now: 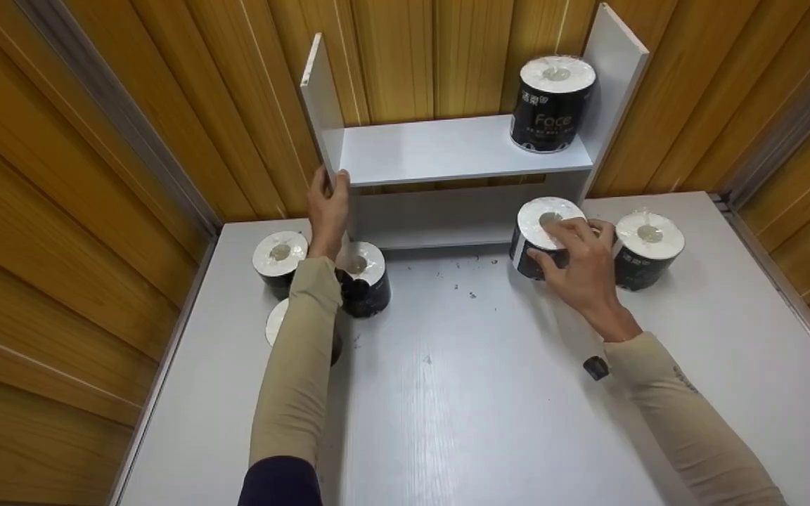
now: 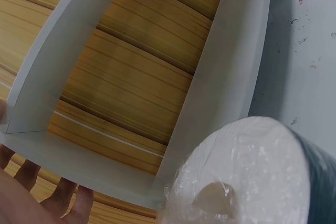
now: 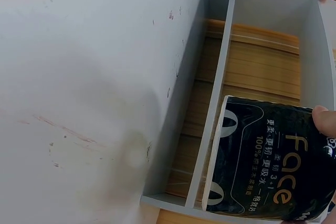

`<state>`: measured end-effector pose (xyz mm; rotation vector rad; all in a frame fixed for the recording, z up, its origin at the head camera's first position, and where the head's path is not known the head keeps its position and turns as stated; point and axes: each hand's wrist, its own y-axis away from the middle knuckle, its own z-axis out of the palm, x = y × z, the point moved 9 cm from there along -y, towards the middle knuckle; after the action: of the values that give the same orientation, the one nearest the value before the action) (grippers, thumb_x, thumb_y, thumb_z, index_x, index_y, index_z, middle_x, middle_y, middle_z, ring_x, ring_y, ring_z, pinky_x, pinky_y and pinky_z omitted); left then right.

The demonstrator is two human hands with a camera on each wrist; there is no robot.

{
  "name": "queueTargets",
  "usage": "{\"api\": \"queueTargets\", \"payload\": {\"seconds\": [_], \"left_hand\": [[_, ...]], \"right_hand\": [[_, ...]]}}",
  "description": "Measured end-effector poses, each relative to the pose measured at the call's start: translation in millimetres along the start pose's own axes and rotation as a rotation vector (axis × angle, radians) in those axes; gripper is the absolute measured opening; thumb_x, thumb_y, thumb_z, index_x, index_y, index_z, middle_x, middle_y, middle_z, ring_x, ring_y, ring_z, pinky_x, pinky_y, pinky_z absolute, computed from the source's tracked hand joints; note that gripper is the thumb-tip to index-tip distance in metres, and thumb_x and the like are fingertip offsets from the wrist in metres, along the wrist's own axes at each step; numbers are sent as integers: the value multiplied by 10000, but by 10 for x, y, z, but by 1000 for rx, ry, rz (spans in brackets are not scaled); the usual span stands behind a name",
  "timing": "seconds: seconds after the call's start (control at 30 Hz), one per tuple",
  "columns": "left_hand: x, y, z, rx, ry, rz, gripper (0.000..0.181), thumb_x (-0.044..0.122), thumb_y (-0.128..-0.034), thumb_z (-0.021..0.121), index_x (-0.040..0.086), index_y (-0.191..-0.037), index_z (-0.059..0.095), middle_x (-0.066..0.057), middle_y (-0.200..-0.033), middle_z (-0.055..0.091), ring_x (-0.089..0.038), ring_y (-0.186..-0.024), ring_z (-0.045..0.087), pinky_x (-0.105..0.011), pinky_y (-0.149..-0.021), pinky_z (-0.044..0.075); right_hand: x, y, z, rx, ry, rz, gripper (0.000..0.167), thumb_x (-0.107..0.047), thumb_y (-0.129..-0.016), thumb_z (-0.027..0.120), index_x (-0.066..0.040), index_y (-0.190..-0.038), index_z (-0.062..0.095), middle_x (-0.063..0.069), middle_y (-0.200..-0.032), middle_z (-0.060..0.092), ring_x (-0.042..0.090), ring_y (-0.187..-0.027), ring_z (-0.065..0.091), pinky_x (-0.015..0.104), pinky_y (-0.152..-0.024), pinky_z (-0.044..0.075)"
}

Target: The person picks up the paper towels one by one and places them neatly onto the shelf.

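Observation:
My left hand grips the left side panel of a white shelf unit, its fingers showing behind the panel edge in the left wrist view. With thumb and fingers, my right hand holds a toilet roll in a black "Face" wrapper, in front of the lower compartment's right end. Whether its base touches the table cannot be told. Another wrapped roll stands upright on the upper board, against the right panel. Beside my right hand stands one more roll.
Left of the unit, near my left forearm, are several more rolls: one at the back, one by the panel, one partly hidden under the sleeve. The white table has dark specks. Wood-patterned walls enclose it.

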<state>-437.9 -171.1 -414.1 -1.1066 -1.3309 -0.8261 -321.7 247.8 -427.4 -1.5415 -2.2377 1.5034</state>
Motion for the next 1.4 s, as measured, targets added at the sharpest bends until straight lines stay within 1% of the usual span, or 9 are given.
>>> {"api": "queueTargets", "payload": {"seconds": [0.27,0.6,0.77,0.87,1.0,1.13,1.2,1.4], "left_hand": [[19,-5,-1,13,-6,15,526,255,-1104,564,74,-1591,483,-159,-1623,505,-277,-1546,427,-339,-1267,363],[19,-26,0,19,-4,-1,578,265,-1100,570,51,-1619,434,-168,-1668,446,-290,-1578,382,-342,-1293,327],[23,-29,-1,14,-5,10,551,262,-1100,568,68,-1604,462,-165,-1646,476,-287,-1562,408,-339,-1279,349],[7,-16,-2,-1,-13,-1,565,285,-1101,561,89,-1618,447,-139,-1658,466,-262,-1566,399,-337,-1275,354],[-8,2,-5,-13,-16,-12,589,311,-1104,551,97,-1637,418,-133,-1671,445,-257,-1570,388,-349,-1273,358],[-2,6,-9,-10,-1,-8,586,306,-1105,553,90,-1634,421,-148,-1666,448,-270,-1562,400,-351,-1266,370],[-5,5,-6,-10,5,-11,595,304,-1105,554,84,-1639,410,-150,-1677,432,-270,-1571,386,-341,-1271,361],[-16,-4,2,-1,0,-21,608,303,-1103,562,75,-1643,401,-155,-1683,421,-272,-1573,382,-323,-1274,350]], "right_hand": [[-25,-48,19,-3,9,-6,433,-168,-808,942,-20,-1182,782,231,-1139,708,528,-1157,484,632,-1032,353],[-23,-86,49,-1,5,1,420,-178,-819,933,-14,-1174,780,234,-1147,709,522,-1167,481,634,-1040,344],[-28,-99,62,4,3,-5,424,-188,-823,931,-24,-1183,779,226,-1152,708,511,-1148,483,625,-1031,344],[-34,-99,70,9,-2,-12,421,-184,-827,932,-15,-1182,779,229,-1153,711,513,-1137,487,621,-1036,344],[-45,-97,79,17,-10,-21,422,-172,-824,936,-1,-1177,781,237,-1149,714,518,-1129,494,618,-1041,345],[-48,-108,92,11,-10,-15,430,-178,-829,934,-9,-1193,780,233,-1167,714,508,-1135,496,611,-1034,346],[-45,-113,97,7,-5,-12,432,-181,-831,932,-13,-1199,779,234,-1177,713,507,-1136,494,610,-1034,346],[-32,-122,98,2,-1,-1,434,-182,-830,929,-20,-1202,778,238,-1177,708,507,-1139,482,613,-1032,346]]}}
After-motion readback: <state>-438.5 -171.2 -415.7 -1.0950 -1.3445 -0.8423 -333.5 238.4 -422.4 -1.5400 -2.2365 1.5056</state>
